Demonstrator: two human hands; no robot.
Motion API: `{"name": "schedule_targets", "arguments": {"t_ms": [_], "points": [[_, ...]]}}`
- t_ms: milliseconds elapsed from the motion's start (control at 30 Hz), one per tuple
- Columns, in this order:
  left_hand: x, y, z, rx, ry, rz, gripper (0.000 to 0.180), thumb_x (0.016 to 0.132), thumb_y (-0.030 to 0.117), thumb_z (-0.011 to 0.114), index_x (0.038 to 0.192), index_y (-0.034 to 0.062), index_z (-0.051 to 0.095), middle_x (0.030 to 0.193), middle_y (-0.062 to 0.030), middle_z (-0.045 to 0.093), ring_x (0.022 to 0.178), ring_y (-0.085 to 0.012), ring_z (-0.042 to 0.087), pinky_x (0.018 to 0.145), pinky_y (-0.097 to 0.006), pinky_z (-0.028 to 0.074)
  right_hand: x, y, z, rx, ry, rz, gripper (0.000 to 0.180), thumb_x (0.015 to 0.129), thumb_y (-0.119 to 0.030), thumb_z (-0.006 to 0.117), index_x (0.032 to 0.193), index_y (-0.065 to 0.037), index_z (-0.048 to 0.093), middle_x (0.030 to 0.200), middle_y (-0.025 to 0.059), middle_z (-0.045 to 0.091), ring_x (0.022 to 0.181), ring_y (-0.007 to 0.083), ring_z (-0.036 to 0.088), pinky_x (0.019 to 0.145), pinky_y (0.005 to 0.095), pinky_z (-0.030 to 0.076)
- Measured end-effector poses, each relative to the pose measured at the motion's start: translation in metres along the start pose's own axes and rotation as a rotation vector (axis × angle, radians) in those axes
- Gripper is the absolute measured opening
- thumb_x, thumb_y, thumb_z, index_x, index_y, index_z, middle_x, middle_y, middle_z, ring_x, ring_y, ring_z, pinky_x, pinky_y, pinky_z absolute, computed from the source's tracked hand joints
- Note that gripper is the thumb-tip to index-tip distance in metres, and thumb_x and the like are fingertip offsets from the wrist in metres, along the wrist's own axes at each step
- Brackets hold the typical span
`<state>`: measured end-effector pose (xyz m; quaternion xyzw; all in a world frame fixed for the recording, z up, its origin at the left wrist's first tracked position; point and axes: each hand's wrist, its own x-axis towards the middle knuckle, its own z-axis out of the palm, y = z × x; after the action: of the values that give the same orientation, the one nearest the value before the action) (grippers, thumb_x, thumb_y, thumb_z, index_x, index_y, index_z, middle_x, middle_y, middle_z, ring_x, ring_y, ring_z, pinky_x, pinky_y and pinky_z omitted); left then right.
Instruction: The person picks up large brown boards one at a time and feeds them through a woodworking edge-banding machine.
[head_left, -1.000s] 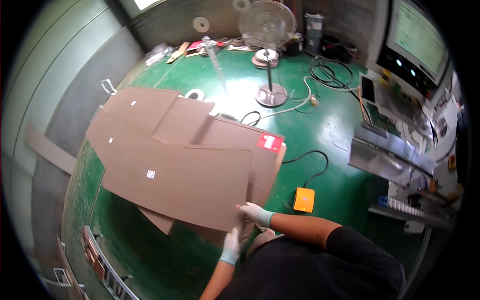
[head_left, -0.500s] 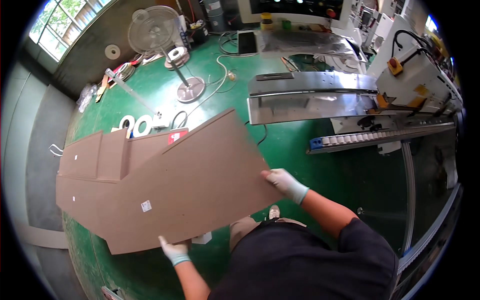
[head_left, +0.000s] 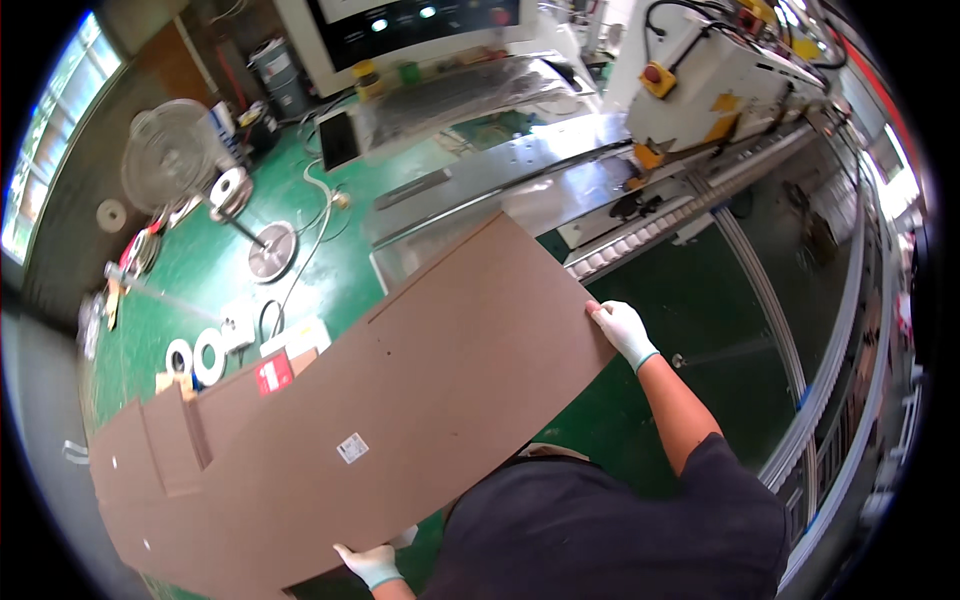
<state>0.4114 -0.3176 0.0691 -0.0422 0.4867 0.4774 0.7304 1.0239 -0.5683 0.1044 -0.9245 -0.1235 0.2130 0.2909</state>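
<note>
A long flat brown panel (head_left: 450,350) with a small white label and a narrow groove near its far edge spans the middle of the view, held tilted in front of me. Gloved in white, my right hand (head_left: 625,333) is closed on its right end, thumb on top. My left hand (head_left: 368,563), also gloved, grips the near edge at the lower left; its fingers underneath are hidden. More brown panels (head_left: 130,505) lie at the left, partly covered by the held one. A red-and-white card (head_left: 273,372) shows just past the panel's far edge.
A metal machine table (head_left: 480,195) stands beyond the panel, with a roller rail (head_left: 640,240) at its right and a white machine head (head_left: 690,110) behind. Farther left are a standing fan (head_left: 175,155), white tape rolls (head_left: 209,356) and a cable (head_left: 312,240) on the green floor.
My view has turned right, toward the machine. Held in both hands, the panel has moved right, and its far end now overlaps the metal table in view. Both hands keep their grip.
</note>
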Motion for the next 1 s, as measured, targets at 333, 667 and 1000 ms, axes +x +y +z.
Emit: {"name": "schedule_targets", "arguments": {"t_ms": [333, 667, 1000], "points": [[-0.048, -0.066, 0.135, 1.125, -0.532, 0.338, 0.050, 0.092, 0.020, 0.076, 0.134, -0.0005, 0.057, 0.134, -0.0143, 0.068, 0.125, -0.0285, 0.063, 0.105, -0.038, 0.050, 0.067, 0.088, 0.002, 1.308, 1.014, 0.264, 0.070, 0.096, -0.027, 0.078, 0.148, 0.000, 0.041, 0.124, 0.0143, 0.065, 0.106, 0.0257, 0.066, 0.092, 0.0438, 0.056], [0.016, -0.122, 0.202, 0.098, -0.071, -0.331, 0.044, 0.108, 0.038, 0.046, 0.140, 0.0102, 0.060, 0.149, -0.0069, 0.058, 0.140, -0.0312, 0.050, 0.119, -0.054, 0.037, 0.022, 0.003, 0.057, 1.905, 0.331, 0.520, 0.055, 0.109, -0.052, 0.048, 0.152, -0.018, 0.050, 0.155, 0.0079, 0.052, 0.140, 0.0308, 0.050, 0.118, 0.0506, 0.040], [-0.031, -0.191, 0.232, 0.893, -0.781, -0.228, 0.051, 0.102, 0.038, 0.060, 0.141, 0.0039, 0.057, 0.145, -0.0132, 0.061, 0.137, -0.0260, 0.053, 0.117, -0.045, 0.039, 0.070, 0.042, -0.021, 2.116, 0.249, 0.622, 0.054, 0.103, -0.054, 0.060, 0.144, -0.020, 0.055, 0.153, 0.0071, 0.053, 0.137, 0.0317, 0.051, 0.114, 0.0552, 0.041]]}}
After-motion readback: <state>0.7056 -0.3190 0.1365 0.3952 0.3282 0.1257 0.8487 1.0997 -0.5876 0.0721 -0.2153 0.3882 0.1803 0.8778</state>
